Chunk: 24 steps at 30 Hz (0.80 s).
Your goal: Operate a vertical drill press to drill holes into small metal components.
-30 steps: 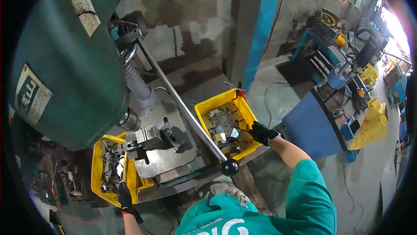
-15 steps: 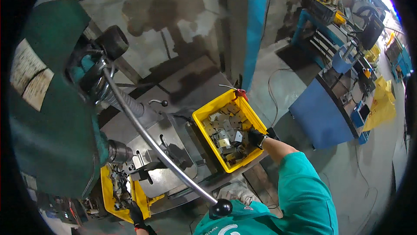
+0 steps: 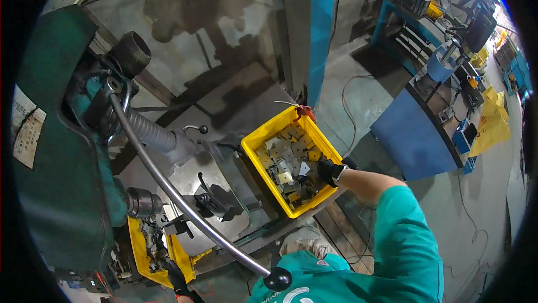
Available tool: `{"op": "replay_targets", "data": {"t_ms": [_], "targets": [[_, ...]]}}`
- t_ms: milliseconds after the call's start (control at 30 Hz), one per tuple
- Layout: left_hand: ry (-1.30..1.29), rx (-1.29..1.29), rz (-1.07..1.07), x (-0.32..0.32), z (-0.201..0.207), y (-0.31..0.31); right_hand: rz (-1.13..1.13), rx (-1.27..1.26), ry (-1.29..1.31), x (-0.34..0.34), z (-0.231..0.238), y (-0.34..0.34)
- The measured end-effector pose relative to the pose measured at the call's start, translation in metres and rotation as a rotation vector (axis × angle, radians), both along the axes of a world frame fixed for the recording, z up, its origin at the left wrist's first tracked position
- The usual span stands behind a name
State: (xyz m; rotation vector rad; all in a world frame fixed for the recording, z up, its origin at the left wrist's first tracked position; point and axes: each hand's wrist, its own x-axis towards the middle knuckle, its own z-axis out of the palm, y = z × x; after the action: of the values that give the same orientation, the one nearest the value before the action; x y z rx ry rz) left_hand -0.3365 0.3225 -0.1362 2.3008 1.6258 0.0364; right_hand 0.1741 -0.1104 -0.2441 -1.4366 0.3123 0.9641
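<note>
My right hand (image 3: 329, 172), in a black glove, reaches over the right rim of a yellow bin (image 3: 268, 191) and rests among small metal plates (image 3: 284, 160). Its fingers curl in at the plates; what they hold, if anything, I cannot make out. Down at the lower left, my left hand (image 3: 176, 276), also black-gloved, lies at the near side of a second yellow bin (image 3: 141, 258) of metal pieces (image 3: 152, 236). Its fingertips merge with the dark parts, so their grip is unclear. Between the bins stands a drill press (image 3: 61, 151) with a chuck (image 3: 143, 202).
The press's long steel lever (image 3: 185, 205), ending in a black ball knob (image 3: 277, 279), slants across in front of the machine table (image 3: 224, 213). A red-handled tool (image 3: 305, 112) sits at the larger bin's far corner. To the right is a blue workbench (image 3: 417, 137).
The whole view has shifted slightly, with the press and bins sliding left. My right hand stays in the larger bin and my left at the smaller one, with little movement.
</note>
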Motion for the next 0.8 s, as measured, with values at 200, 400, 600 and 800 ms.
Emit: {"op": "replay_targets", "data": {"t_ms": [200,400,600,800], "targets": [[-0.062,-0.037,0.004,0.008,0.008,-0.004,0.155,0.103,-0.631,-0.009,0.076,-0.023],[0.015,0.04,-0.016,0.001,-0.004,0.007,0.289,0.141,-1.052,-0.049,0.206,-0.046],[-0.015,0.115,-0.059,0.003,-0.009,0.005,-0.114,0.432,-0.335,-0.087,0.206,-0.062],[-0.031,0.189,-0.107,0.02,-0.011,0.002,-0.117,0.485,-0.231,-0.097,0.203,-0.07]]}}
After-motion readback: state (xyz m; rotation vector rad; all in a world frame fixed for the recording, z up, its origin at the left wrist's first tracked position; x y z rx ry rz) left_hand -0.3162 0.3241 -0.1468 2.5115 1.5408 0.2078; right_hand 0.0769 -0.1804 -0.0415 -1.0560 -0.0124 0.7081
